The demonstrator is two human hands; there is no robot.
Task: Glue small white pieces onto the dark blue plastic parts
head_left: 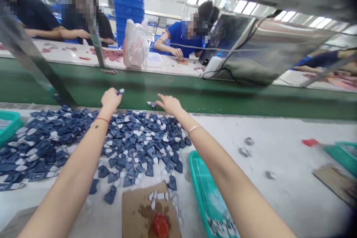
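Observation:
My left hand point(111, 99) is closed in a pinch on a small blue-and-white piece point(121, 92), held over the green conveyor belt point(134, 81). My right hand point(170, 105) reaches over the same belt with its fingers apart. Just left of its fingertips is another small blue-and-white piece point(151, 104); I cannot tell whether they touch. Below both hands, a wide heap of dark blue pieces with white parts point(150, 141) spreads over the white table point(223, 134).
A brown board point(134, 212) carries a red object point(161, 226) and white bits. Beside it stands a teal basket point(196, 178). Another teal basket point(13, 124) is at left. Metal posts point(41, 55) rise near the belt. Across it, several people work; one wears blue point(178, 39).

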